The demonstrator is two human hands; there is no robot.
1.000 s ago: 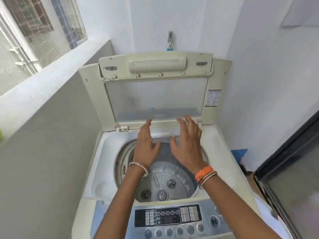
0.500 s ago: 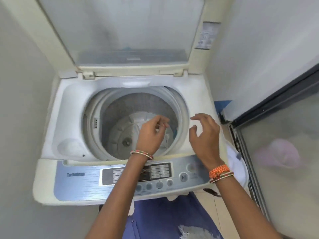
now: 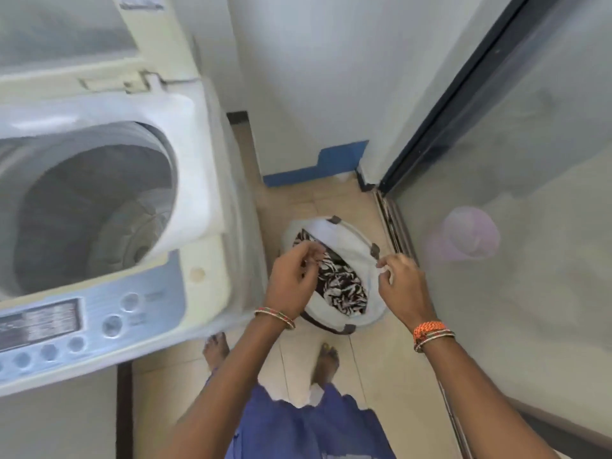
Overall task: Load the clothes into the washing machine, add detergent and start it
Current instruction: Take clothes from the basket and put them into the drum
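Clothes (image 3: 341, 286), black-and-white patterned, lie in a white laundry basket (image 3: 344, 238) on the floor just right of the washing machine (image 3: 185, 180), whose lid stands open. Above the basket, the left hand (image 3: 291, 279) and right hand (image 3: 402, 286) hover apart, fingers loosely curled, holding nothing.

Washer (image 3: 185, 180) stands at left, lid (image 3: 66, 38) raised behind the drum (image 3: 89, 207). Control panel (image 3: 66, 326) lies along the washer's near edge. Basket (image 3: 344, 240) sits on the floor (image 3: 318, 200) just right of the washer, between it and the sliding door (image 3: 496, 160) at right. Clothes (image 3: 341, 286) lie in the basket. Left hand (image 3: 291, 279) and right hand (image 3: 402, 286) are over the basket, left nearer the washer. Two feet (image 3: 326, 359) stand on the floor before the basket. Wall (image 3: 314, 77) runs behind.
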